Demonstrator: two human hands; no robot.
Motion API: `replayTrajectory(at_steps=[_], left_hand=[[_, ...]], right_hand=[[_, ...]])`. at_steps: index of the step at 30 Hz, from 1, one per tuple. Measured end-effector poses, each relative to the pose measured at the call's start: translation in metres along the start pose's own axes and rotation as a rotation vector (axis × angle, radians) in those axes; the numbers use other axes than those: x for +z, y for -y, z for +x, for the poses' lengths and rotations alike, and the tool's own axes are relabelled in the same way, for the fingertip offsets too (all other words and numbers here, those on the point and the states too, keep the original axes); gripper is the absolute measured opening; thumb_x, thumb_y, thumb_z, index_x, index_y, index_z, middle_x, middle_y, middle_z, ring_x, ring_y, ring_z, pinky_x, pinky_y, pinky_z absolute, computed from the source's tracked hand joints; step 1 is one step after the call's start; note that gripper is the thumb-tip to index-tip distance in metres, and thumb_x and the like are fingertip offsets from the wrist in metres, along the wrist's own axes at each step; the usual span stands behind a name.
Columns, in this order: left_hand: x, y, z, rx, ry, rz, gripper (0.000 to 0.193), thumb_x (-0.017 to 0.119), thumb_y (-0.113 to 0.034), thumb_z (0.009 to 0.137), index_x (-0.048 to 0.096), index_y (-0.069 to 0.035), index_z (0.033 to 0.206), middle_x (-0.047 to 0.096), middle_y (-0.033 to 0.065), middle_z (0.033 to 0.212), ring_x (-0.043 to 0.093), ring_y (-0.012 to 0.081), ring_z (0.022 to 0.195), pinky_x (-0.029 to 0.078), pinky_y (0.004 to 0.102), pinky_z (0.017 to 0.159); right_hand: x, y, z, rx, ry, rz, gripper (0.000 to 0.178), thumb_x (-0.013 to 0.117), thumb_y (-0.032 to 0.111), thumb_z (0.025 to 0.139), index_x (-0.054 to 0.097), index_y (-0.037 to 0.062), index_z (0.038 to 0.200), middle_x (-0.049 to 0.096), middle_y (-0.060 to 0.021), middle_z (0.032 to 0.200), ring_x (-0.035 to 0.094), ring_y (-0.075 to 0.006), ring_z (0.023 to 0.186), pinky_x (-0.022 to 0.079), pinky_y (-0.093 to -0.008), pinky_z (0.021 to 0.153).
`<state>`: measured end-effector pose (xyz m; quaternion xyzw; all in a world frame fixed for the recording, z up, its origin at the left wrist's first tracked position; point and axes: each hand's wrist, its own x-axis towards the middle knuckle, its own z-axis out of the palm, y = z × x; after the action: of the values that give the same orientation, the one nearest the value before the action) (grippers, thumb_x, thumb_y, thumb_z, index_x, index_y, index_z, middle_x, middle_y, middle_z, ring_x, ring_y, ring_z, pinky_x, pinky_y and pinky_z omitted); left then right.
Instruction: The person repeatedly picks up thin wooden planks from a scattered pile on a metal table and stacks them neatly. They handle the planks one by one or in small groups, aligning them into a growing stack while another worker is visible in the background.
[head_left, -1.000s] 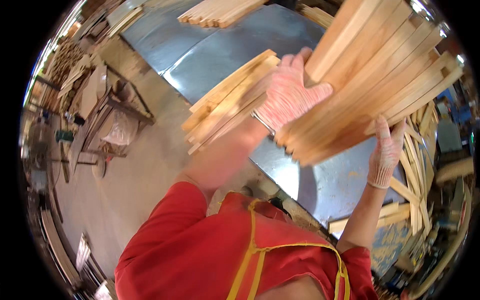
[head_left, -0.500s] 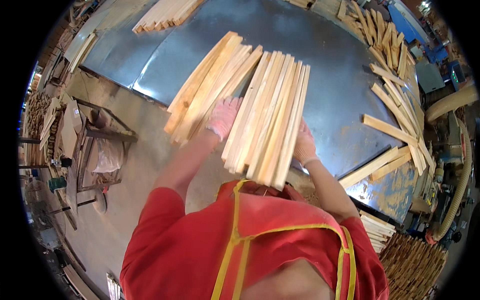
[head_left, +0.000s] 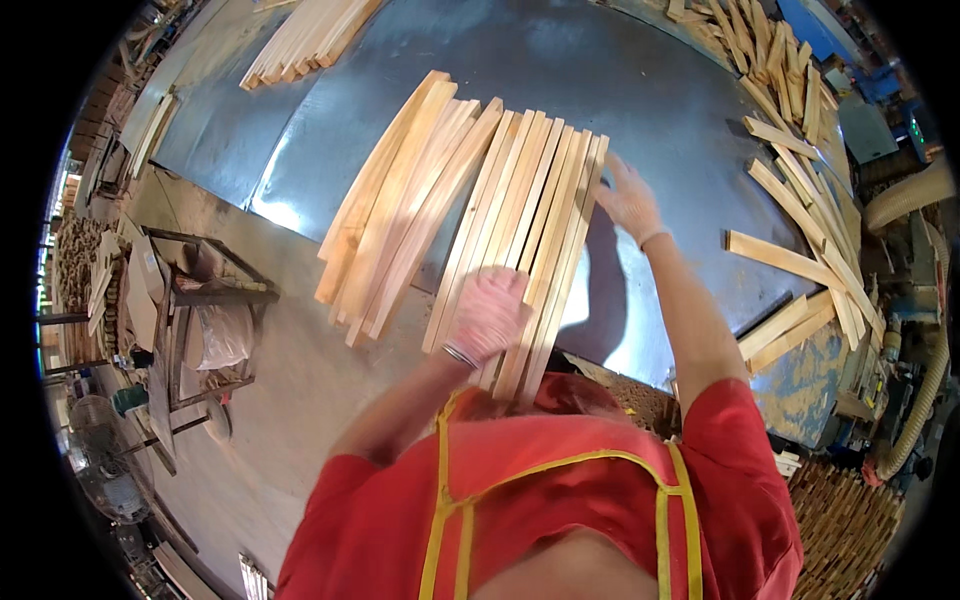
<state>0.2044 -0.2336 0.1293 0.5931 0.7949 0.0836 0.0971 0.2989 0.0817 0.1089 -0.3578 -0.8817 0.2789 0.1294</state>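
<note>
A row of pale wooden strips (head_left: 535, 200) lies side by side on the dark metal tabletop (head_left: 680, 130), its near ends reaching over the edge toward my body. My left hand (head_left: 487, 312), in a pinkish work glove, is on top of these strips near their close ends, fingers curled down onto them. My right hand (head_left: 630, 205), also gloved, is at the right side of the row by its far end. Its fingers are apart and hold nothing; whether they touch the outer strip is unclear. Left of the row is a looser group of wider wooden boards (head_left: 385, 215), slightly fanned.
Another bundle of strips (head_left: 310, 40) lies at the far left of the table. Scattered wood pieces (head_left: 800, 240) cover its right side, with a heap behind. A metal-framed stand (head_left: 205, 300) and a fan (head_left: 105, 460) are at left. Stacked wood (head_left: 845, 520) is at lower right.
The row of strips has been lowered from between my hands onto the table. My left hand has moved from its left side onto its top; my right hand has let go and moved farther forward.
</note>
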Motion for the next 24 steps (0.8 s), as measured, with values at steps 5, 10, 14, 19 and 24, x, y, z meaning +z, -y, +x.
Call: replayTrajectory(at_steps=[5, 10, 14, 19, 24], left_hand=[[0.029, -0.035, 0.016, -0.026, -0.157, -0.04, 0.066, 0.077, -0.043, 0.083, 0.06, -0.004, 0.134, 0.057, 0.0123, 0.131, 0.052, 0.0329, 0.128, 0.038, 0.0496, 0.116], [0.039, -0.042, 0.026, -0.09, -0.178, -0.069, 0.079, 0.081, -0.046, 0.078, 0.057, -0.003, 0.14, 0.052, 0.0133, 0.139, 0.046, 0.036, 0.136, 0.032, 0.054, 0.12], [0.032, -0.052, 0.055, -0.165, -0.14, -0.092, 0.082, 0.08, -0.04, 0.079, 0.052, -0.004, 0.147, 0.049, 0.0139, 0.145, 0.042, 0.0369, 0.141, 0.029, 0.0574, 0.12], [-0.048, -0.075, 0.108, -0.395, 0.096, -0.738, 0.067, 0.068, -0.024, 0.092, 0.052, -0.003, 0.153, 0.071, 0.0193, 0.123, 0.072, 0.0374, 0.105, 0.057, 0.0503, 0.091], [-0.165, -0.1, 0.17, 0.314, -0.476, -0.239, 0.058, 0.069, -0.025, 0.094, 0.057, -0.014, 0.15, 0.075, 0.014, 0.118, 0.074, 0.0344, 0.101, 0.06, 0.0471, 0.089]], right_hand=[[-0.007, -0.004, 0.111, 0.089, 0.073, -0.243, 0.073, 0.065, 0.039, 0.093, 0.046, 0.0129, 0.158, 0.059, -0.0203, 0.153, 0.049, -0.0421, 0.148, 0.046, -0.048, 0.118], [-0.022, 0.002, 0.109, -0.233, 0.238, -0.528, 0.074, 0.066, 0.056, 0.092, 0.053, 0.0147, 0.153, 0.071, -0.016, 0.138, 0.053, -0.0391, 0.143, 0.035, -0.0549, 0.122], [-0.068, 0.03, 0.072, -0.629, 0.488, -0.447, 0.062, 0.065, 0.055, 0.095, 0.063, 0.0144, 0.142, 0.073, -0.0175, 0.133, 0.052, -0.0358, 0.144, 0.032, -0.055, 0.123], [-0.115, -0.022, 0.04, -0.105, -0.064, 0.819, 0.077, 0.071, 0.05, 0.099, 0.051, 0.0063, 0.159, 0.067, -0.0121, 0.145, 0.055, -0.0228, 0.139, 0.038, -0.0433, 0.121], [-0.048, -0.108, -0.029, 0.398, 0.245, 1.056, 0.06, 0.074, 0.046, 0.101, 0.058, 0.0067, 0.144, 0.063, -0.006, 0.132, 0.058, -0.0166, 0.114, 0.049, -0.0335, 0.096]])
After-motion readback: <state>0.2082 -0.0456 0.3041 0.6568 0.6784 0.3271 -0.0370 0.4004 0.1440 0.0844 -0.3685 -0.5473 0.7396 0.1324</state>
